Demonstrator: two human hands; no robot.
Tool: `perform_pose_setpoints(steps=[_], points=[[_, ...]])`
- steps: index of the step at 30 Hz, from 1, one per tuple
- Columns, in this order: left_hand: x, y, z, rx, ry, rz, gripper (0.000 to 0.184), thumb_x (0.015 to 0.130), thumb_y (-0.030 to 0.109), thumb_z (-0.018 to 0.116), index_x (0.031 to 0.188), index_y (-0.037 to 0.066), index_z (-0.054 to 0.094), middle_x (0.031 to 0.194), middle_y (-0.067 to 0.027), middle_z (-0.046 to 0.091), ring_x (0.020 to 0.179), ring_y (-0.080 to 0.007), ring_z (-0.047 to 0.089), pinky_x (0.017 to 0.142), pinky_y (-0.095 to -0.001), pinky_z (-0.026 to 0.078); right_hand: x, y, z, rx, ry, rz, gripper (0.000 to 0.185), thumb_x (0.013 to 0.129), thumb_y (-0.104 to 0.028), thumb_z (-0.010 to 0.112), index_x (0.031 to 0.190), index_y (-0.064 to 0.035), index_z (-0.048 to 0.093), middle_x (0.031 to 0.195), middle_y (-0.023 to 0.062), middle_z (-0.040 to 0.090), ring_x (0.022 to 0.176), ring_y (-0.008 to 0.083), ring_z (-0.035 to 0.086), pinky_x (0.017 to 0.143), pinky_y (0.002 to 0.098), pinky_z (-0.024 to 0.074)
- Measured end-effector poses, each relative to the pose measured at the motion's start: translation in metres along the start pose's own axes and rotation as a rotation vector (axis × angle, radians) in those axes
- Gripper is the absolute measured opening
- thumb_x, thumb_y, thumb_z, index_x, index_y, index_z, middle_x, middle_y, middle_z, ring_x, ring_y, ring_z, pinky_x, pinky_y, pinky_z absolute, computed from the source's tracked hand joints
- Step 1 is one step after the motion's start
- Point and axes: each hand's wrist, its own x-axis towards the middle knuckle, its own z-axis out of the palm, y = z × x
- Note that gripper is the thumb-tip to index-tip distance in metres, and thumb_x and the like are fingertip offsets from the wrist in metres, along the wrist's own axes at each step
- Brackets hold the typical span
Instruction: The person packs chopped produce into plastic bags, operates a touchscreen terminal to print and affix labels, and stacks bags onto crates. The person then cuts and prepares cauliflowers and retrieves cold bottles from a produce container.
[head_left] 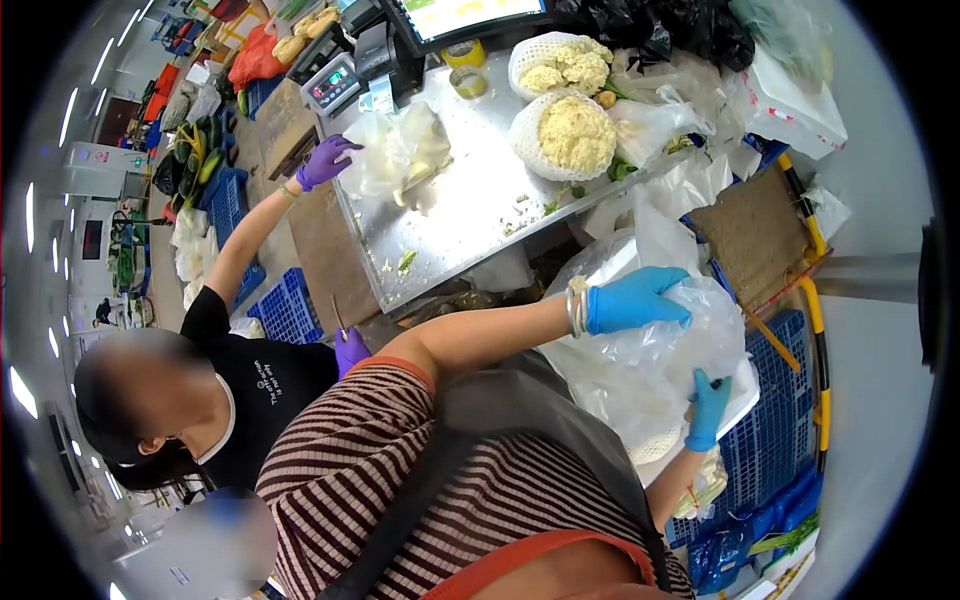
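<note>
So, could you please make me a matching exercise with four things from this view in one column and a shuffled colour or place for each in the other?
Things:
1. The wearer's left hand
2. The co-worker's outstretched hand
3. Tape rolls
4. Cauliflower heads

Descriptions:
A. Yellow, near the lit screen
B. In white netting on the metal table
C. Blue-gloved, at the clear plastic
D. Purple-gloved, by a plastic bag

Right pairs: 1-C, 2-D, 3-A, 4-B.
</note>
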Motion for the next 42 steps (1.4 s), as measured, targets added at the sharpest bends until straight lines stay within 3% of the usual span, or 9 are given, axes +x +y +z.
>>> perform_pose_setpoints(steps=[5, 10, 21, 24, 26, 30, 34, 37, 42], points=[[-0.037, 0.004, 0.01, 0.209, 0.038, 0.002, 0.049, 0.084, 0.026, 0.065, 0.122, -0.003, 0.053, 0.112, -0.0119, 0.064, 0.102, -0.0171, 0.059, 0.09, -0.0312, 0.047, 0.007, -0.015, 0.053, -0.112, -0.01, 0.053, 0.036, 0.084, -0.018, 0.071, 0.111, 0.0015, 0.058, 0.075, 0.0027, 0.057, 0.05, 0.0103, 0.048, 0.042, 0.0244, 0.0376], [-0.062, 0.014, -0.011, 0.01, 0.269, 0.063, 0.042, 0.083, -0.007, 0.056, 0.124, -0.002, 0.052, 0.117, -0.0096, 0.063, 0.097, -0.015, 0.064, 0.08, -0.0306, 0.056, 0.032, -0.067, 0.039, -0.052, 0.184, -0.205, 0.021, 0.089, -0.022, 0.068, 0.094, -0.0028, 0.061, 0.066, -0.0004, 0.054, 0.046, 0.0083, 0.045, 0.041, 0.0233, 0.0337], [-0.086, 0.003, -0.019, 0.2, 0.527, 0.103, 0.04, 0.082, -0.003, 0.057, 0.121, 0.004, 0.058, 0.102, -0.0034, 0.065, 0.085, -0.0101, 0.063, 0.074, -0.0274, 0.053, 0.012, -0.111, 0.053, -0.031, 0.138, -0.322, 0.021, 0.086, -0.014, 0.069, 0.102, -0.0007, 0.065, 0.063, -0.0007, 0.053, 0.044, 0.0071, 0.043, 0.042, 0.0213, 0.0352], [-0.09, 0.02, -0.029, 0.733, 0.682, 0.112, 0.047, 0.076, -0.004, 0.06, 0.12, 0.011, 0.06, 0.101, -0.0057, 0.066, 0.083, -0.0138, 0.065, 0.075, -0.0292, 0.053, 0.004, -0.125, 0.036, -0.119, 0.105, -0.311, 0.028, 0.085, -0.015, 0.07, 0.109, -0.0018, 0.067, 0.066, -0.0004, 0.054, 0.045, 0.0072, 0.044, 0.042, 0.0211, 0.0346], [-0.088, 0.036, -0.047, 1.252, 0.775, 0.33, 0.054, 0.065, -0.005, 0.061, 0.115, 0.016, 0.062, 0.095, -0.0127, 0.062, 0.077, -0.0333, 0.06, 0.069, -0.0399, 0.05, 0.029, -0.116, 0.001, -0.231, 0.061, -0.48, 0.026, 0.085, -0.015, 0.071, 0.107, -0.0013, 0.068, 0.077, -0.0048, 0.058, 0.063, 0.0034, 0.048, 0.055, 0.0183, 0.0383], [-0.073, 0.099, -0.042, 1.457, 1.15, 0.82, 0.066, 0.062, -0.007, 0.063, 0.124, 0.015, 0.059, 0.103, -0.0105, 0.063, 0.084, -0.029, 0.061, 0.074, -0.0361, 0.051, -0.003, -0.177, -0.011, -0.155, 0.223, -0.671, 0.019, 0.087, -0.011, 0.065, 0.1, 0.0017, 0.067, 0.086, -0.001, 0.061, 0.074, 0.0077, 0.051, 0.068, 0.0208, 0.0434], [-0.068, 0.092, -0.032, 1.161, 1.023, 0.742, 0.064, 0.066, -0.005, 0.063, 0.126, 0.015, 0.058, 0.104, -0.0105, 0.066, 0.079, -0.025, 0.066, 0.071, -0.0328, 0.054, -0.014, -0.199, -0.001, 0.051, 0.248, -0.788, 0.025, 0.086, -0.009, 0.058, 0.107, 0.003, 0.064, 0.098, 0.0067, 0.064, 0.089, 0.0138, 0.059, 0.08, 0.0275, 0.0478], [-0.077, 0.057, -0.023, 1.053, 0.889, 0.496, 0.059, 0.07, -0.002, 0.063, 0.126, 0.015, 0.058, 0.101, -0.0115, 0.067, 0.075, -0.026, 0.065, 0.07, -0.0331, 0.054, 0.008, -0.185, 0.006, 0.041, 0.203, -0.597, 0.028, 0.085, -0.013, 0.062, 0.11, -0.0003, 0.064, 0.079, 0.001, 0.063, 0.059, 0.0066, 0.053, 0.051, 0.0199, 0.0417], [-0.102, 0.007, -0.016, 0.974, 0.811, 0.235, 0.054, 0.074, 0.004, 0.064, 0.126, 0.017, 0.058, 0.099, -0.0126, 0.067, 0.074, -0.0278, 0.065, 0.07, -0.0339, 0.053, 0.008, -0.155, 0.013, -0.141, 0.024, -0.523, 0.03, 0.087, -0.022, 0.066, 0.109, -0.0023, 0.064, 0.065, -0.0041, 0.053, 0.046, 0.0039, 0.042, 0.04, 0.0193, 0.0314]])
